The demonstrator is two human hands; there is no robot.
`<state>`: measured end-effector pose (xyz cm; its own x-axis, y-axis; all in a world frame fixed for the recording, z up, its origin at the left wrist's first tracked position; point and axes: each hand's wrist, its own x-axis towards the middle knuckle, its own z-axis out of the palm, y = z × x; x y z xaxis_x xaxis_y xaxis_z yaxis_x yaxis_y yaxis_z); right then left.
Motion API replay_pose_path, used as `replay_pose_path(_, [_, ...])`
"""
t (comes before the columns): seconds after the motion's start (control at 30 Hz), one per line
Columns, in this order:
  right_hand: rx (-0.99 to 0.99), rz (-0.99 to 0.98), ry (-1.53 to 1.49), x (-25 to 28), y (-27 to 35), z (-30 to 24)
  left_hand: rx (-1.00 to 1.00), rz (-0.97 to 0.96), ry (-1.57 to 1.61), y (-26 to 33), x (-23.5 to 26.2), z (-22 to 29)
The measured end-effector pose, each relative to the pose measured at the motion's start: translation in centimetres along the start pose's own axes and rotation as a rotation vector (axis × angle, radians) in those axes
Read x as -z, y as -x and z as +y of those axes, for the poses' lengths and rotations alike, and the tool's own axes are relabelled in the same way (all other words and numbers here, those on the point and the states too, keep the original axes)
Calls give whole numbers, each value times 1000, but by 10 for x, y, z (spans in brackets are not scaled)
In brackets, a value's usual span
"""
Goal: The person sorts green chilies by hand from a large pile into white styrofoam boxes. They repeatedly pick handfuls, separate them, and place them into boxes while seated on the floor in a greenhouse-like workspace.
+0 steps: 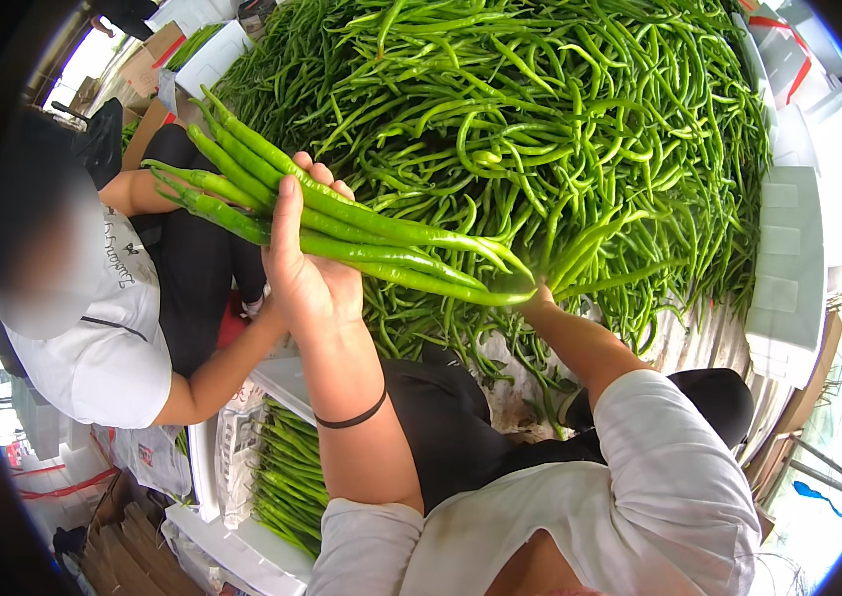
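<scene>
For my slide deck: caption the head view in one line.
A left hand holds long green peppers beside a big pepper heap, with a white-shirted co-worker on the left.

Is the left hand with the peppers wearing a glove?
No, the left hand is bare, its skin showing against the long green peppers.

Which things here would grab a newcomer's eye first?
First, the huge heap of long green peppers filling the top middle and upper right. Then the bunch of peppers held in the person's left hand, left of centre. Lower down on the left, a white box holds more peppers, lined up neatly.
</scene>
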<state>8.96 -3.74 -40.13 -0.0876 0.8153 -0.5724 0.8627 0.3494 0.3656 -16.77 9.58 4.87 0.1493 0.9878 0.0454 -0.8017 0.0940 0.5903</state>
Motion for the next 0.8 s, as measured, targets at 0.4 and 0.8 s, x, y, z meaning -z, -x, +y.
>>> replay_pose_path(0.4, [-5, -182, 28, 91, 63, 42, 39, -9, 101, 17, 10, 13])
replay_pose_path(0.8, [-151, -57, -606, 103, 105, 90, 1, 2, 123, 18, -2, 7])
